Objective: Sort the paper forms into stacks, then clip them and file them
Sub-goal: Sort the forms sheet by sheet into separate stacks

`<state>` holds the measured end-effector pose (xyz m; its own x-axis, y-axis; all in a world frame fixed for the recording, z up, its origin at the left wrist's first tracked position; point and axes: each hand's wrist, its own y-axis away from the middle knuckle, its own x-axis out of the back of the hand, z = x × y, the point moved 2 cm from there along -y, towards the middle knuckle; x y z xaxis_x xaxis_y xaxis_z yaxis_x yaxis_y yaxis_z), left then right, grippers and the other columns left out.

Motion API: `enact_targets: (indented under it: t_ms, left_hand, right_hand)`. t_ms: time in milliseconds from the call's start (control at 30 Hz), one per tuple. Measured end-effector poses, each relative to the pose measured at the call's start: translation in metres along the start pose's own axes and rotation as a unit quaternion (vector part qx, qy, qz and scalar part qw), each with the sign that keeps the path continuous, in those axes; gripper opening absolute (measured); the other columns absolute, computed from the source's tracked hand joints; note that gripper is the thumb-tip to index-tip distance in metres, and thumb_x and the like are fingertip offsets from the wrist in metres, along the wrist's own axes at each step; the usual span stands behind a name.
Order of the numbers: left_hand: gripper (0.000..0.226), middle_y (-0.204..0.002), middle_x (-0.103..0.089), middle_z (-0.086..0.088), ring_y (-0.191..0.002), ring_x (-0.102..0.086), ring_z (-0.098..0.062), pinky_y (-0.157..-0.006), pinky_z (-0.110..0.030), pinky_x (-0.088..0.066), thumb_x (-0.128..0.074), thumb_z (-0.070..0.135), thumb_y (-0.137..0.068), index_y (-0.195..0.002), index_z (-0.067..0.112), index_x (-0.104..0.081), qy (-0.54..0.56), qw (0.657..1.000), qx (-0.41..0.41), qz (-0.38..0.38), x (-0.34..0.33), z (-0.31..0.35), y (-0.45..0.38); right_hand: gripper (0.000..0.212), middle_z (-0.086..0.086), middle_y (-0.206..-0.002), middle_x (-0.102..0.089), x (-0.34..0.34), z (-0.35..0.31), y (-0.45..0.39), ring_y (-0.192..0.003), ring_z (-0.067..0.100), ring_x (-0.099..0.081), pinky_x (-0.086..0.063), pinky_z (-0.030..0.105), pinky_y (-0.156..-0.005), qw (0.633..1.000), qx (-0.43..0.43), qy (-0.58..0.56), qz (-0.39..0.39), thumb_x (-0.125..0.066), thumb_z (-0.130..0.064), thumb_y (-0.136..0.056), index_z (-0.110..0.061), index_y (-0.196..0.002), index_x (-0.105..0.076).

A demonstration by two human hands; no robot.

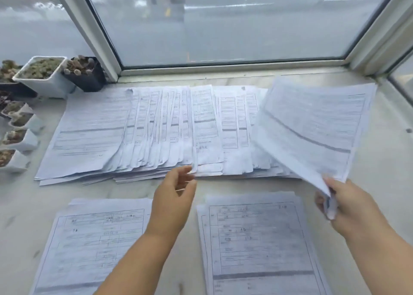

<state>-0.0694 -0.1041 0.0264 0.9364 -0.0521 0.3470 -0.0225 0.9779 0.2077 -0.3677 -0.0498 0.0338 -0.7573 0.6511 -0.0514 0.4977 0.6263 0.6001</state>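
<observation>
Paper forms, fanned row [161,129]: spread across far half of counter [384,160], overlapping left to right, long axes running toward window [223,26], near edges ragged and close to left hand [176,194].
Lifted sheets [312,129]: raised at right end of row, tilted, near corner pinched in right hand [344,201], fingers curled round it; far edge toward window frame.
Left hand: fingers loosely extended, holding nothing, fingertips at near edge of row, possibly touching.
Near-left stack [89,245]: flat on counter, long axis toward viewer, partly under left forearm.
Near-right stack [259,243]: flat, same orientation, just beside right hand.
Bare counter strip between the two near stacks; more open room at right edge.
Small plant pots [44,76]: lined along left edge and far-left corner, just beside row's left end.
</observation>
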Motion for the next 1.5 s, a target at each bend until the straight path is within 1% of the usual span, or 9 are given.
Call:
enact_targets:
  t_ms: [167,267,433,600,767,900,1033,1167,1500]
  left_hand:
    - [0.018,-0.099,-0.064,0.021,-0.095,-0.058,0.005,-0.083,-0.008,-0.039,-0.063,0.014,-0.089,-0.099,0.028,-0.065,-0.105,0.990,-0.091,0.006,0.016,-0.017,-0.029]
    - [0.020,-0.104,-0.061,0.014,-0.101,-0.053,-0.005,-0.088,-0.009,-0.031,-0.067,0.023,-0.084,-0.104,0.021,-0.066,-0.227,0.954,-0.190,-0.056,-0.002,-0.021,-0.059]
    - [0.051,-0.128,-0.052,-0.002,-0.125,-0.042,-0.022,-0.107,-0.028,-0.025,-0.075,0.042,-0.071,-0.115,0.019,-0.062,-0.329,0.894,-0.246,-0.181,-0.040,-0.029,-0.088]
    - [0.036,-0.126,-0.054,0.001,-0.120,-0.047,-0.019,-0.100,-0.019,-0.025,-0.077,0.029,-0.075,-0.107,0.018,-0.065,-0.277,0.912,-0.244,-0.182,-0.042,-0.038,-0.098]
    - [0.018,-0.116,-0.053,0.014,-0.115,-0.048,-0.008,-0.092,0.001,-0.022,-0.077,0.025,-0.079,-0.095,0.020,-0.071,-0.215,0.932,-0.220,-0.192,-0.036,-0.043,-0.100]
    - [0.031,-0.130,-0.052,0.007,-0.123,-0.048,-0.011,-0.104,-0.021,-0.036,-0.074,0.024,-0.081,-0.110,0.022,-0.066,-0.241,0.914,-0.250,-0.209,-0.030,-0.036,-0.093]
    - [0.006,-0.093,-0.065,-0.002,-0.090,-0.060,-0.020,-0.080,-0.027,-0.047,-0.065,0.011,-0.084,-0.087,0.007,-0.069,-0.220,0.904,-0.362,-0.052,-0.005,-0.013,-0.072]
    - [0.022,-0.107,-0.058,0.002,-0.107,-0.053,-0.016,-0.096,-0.018,-0.037,-0.066,0.016,-0.083,-0.104,0.010,-0.065,-0.249,0.935,-0.244,0.068,0.042,-0.038,-0.085]
    - [0.051,-0.135,-0.047,0.001,-0.127,-0.039,-0.015,-0.103,-0.016,-0.021,-0.078,0.037,-0.072,-0.117,0.022,-0.060,-0.335,0.932,-0.134,-0.043,0.060,-0.076,-0.115]
  right_hand:
    - [0.021,0.001,-0.066,-0.058,-0.024,-0.016,-0.026,-0.041,0.003,-0.057,-0.044,0.015,-0.039,0.993,-0.001,-0.120,0.018,-0.042,-0.007,-0.101,-0.017,-0.087,-0.054]
    - [0.021,-0.008,-0.078,-0.075,-0.064,-0.019,-0.039,-0.079,0.011,-0.073,-0.062,0.033,-0.069,0.995,0.044,-0.088,0.025,-0.048,-0.007,-0.099,-0.022,-0.097,-0.062]
    - [0.011,0.002,-0.092,-0.074,-0.118,-0.013,-0.050,-0.091,0.020,-0.071,-0.054,0.053,-0.091,0.995,0.025,-0.096,0.024,-0.055,-0.009,-0.097,-0.017,-0.096,-0.061]
    - [0.024,0.014,-0.109,-0.073,-0.133,-0.013,-0.066,-0.099,0.031,-0.071,-0.053,0.060,-0.087,0.990,-0.023,-0.142,-0.005,-0.054,-0.008,-0.097,-0.006,-0.120,-0.061]
    - [0.017,0.013,-0.089,-0.076,-0.124,-0.008,-0.077,-0.076,0.029,-0.074,-0.056,0.059,-0.065,0.981,-0.065,-0.179,-0.024,-0.048,-0.009,-0.100,-0.005,-0.100,-0.065]
    - [0.018,0.012,-0.091,-0.075,-0.132,-0.007,-0.078,-0.072,0.030,-0.074,-0.058,0.054,-0.063,0.966,-0.088,-0.228,-0.085,-0.047,-0.013,-0.101,-0.006,-0.107,-0.062]
    - [0.016,0.012,-0.084,-0.075,-0.175,0.003,-0.068,-0.066,0.029,-0.073,-0.057,0.056,-0.064,0.952,-0.121,-0.234,-0.156,-0.047,-0.013,-0.100,-0.006,-0.100,-0.061]
    - [0.015,0.013,-0.077,-0.074,-0.226,0.018,-0.057,-0.061,0.031,-0.072,-0.057,0.047,-0.047,0.942,-0.155,-0.212,-0.207,-0.046,-0.010,-0.101,-0.003,-0.100,-0.060]
    - [0.019,0.011,-0.084,-0.075,-0.270,0.053,-0.068,-0.077,0.031,-0.073,-0.056,0.056,-0.049,0.947,-0.200,-0.159,-0.195,-0.044,-0.011,-0.102,-0.008,-0.100,-0.063]
